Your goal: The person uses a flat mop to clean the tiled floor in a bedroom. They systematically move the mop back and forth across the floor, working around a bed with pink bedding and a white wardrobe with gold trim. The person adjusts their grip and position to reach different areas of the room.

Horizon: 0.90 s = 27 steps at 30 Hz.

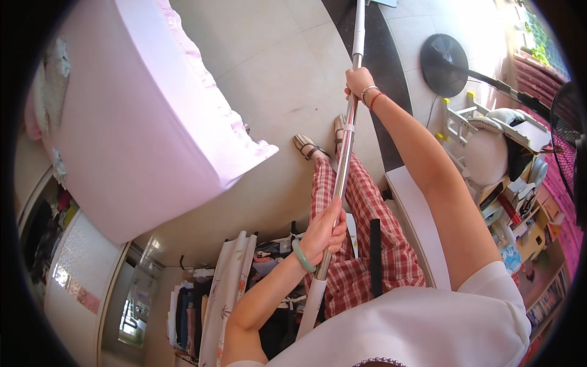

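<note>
A long silver pole [344, 165] with white sleeves at both ends runs from near my body up to the top edge, tilted slightly to the right. My left hand [325, 234], with a green bangle at its wrist, wraps round the lower part of the pole. Farther up, my right hand [359, 83] is closed round it, just below the upper white sleeve. At the top edge a small corner of a pale flat piece [385, 2] shows beside the pole; what it belongs to is cut off.
A bed with a pink cover [165, 122] fills the left. To the right stand a black round fan base [444, 65], a folding ladder [458, 119] and a cluttered shelf [544, 229]. A clothes rack [229, 287] is close behind my left arm. Pale tiles [269, 67] meet a dark floor strip [391, 92].
</note>
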Motion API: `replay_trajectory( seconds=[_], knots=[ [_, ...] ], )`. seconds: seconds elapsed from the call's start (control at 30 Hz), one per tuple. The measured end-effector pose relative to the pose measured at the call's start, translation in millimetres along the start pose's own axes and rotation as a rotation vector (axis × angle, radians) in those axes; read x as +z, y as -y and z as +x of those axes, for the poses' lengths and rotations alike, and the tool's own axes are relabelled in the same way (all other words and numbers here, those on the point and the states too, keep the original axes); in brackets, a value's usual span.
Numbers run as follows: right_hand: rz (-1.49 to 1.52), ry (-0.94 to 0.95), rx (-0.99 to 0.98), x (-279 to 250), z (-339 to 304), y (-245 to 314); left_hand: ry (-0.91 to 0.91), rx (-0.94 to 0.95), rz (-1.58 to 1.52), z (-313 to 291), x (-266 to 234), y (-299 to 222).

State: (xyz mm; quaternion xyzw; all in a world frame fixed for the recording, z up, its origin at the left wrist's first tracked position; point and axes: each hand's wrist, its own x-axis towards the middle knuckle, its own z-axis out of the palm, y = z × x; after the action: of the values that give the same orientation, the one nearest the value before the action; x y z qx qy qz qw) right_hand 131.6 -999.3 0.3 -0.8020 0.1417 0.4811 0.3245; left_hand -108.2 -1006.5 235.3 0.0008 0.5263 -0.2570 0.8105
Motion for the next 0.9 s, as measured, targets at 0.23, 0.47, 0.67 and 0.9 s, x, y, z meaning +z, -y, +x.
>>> replay_trajectory(
  seconds=[0.23,0.47,0.67,0.9],
  knots=[
    [-0.046,0.078,0.014,50,-100,-125,-0.138,-0.204,-0.032,-86,-45,97],
    [-0.085,0.254,0.281,71,-263,-187,-0.318,-0.294,0.107,-193,-77,203],
    [-0.115,0.093,0.101,60,-208,-176,-0.257,-0.359,0.046,-139,-86,166],
    [0.061,0.021,0.169,-2,-69,-94,-0.116,-0.236,0.213,-23,-49,69]
  ],
)
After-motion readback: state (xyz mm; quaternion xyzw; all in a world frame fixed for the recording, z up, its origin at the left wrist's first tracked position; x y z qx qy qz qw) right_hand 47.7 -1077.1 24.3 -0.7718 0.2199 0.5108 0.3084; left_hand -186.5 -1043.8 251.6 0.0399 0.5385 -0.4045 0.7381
